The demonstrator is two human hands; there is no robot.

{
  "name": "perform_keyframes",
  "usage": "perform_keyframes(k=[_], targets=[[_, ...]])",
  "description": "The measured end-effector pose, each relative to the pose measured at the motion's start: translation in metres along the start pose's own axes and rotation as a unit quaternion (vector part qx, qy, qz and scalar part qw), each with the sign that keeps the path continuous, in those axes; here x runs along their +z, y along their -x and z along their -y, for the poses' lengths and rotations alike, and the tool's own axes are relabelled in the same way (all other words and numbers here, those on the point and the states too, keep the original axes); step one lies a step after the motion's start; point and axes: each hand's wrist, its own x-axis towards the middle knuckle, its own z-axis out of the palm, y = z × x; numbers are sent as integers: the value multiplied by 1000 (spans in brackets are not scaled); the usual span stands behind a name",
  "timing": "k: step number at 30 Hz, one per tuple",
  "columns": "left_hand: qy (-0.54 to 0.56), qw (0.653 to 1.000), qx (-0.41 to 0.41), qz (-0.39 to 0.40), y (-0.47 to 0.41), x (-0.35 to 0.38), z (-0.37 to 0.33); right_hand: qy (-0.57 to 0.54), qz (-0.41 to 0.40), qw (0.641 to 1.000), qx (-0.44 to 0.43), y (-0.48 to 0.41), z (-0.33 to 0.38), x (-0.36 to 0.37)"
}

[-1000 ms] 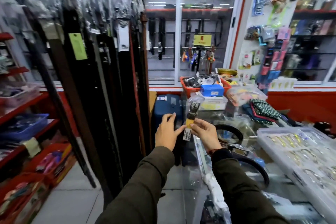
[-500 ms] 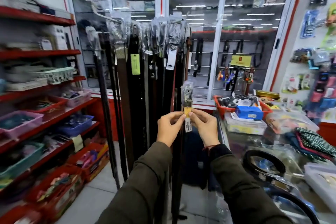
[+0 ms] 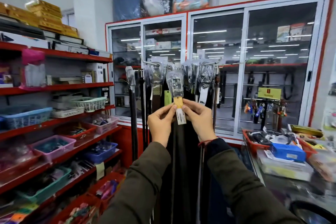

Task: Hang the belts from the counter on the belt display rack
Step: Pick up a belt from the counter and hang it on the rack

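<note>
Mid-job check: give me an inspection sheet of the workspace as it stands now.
Surface: glass counter at right, cluttered.
Job's things: belt, plastic-wrapped buckle, held up before the belt rack; not yet hooked.
Clutter: red basket, blue box, another belt on the counter.
Grippers: left hand and right hand pinch the belt's tag end.
Cables: nothing seen.
Surroundings: red shelves left, glass cabinet behind.

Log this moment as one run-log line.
stage: carrying belt to rack | left hand: grip on belt | right hand: grip on belt | belt display rack: full, ahead | hung: not yet
</note>
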Motion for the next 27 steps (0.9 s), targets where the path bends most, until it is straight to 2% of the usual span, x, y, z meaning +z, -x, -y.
perform_keyframes(k=[3, 14, 27], targets=[[-1, 999, 25, -29, -16, -14, -23, -17, 24, 999, -16, -7, 16, 28], [1, 994, 95, -48, -36, -56, -71, -50, 41, 996, -54, -14, 38, 90], [91, 996, -16, -20, -52, -57, -97, -12, 8, 999, -42, -31, 44, 109]])
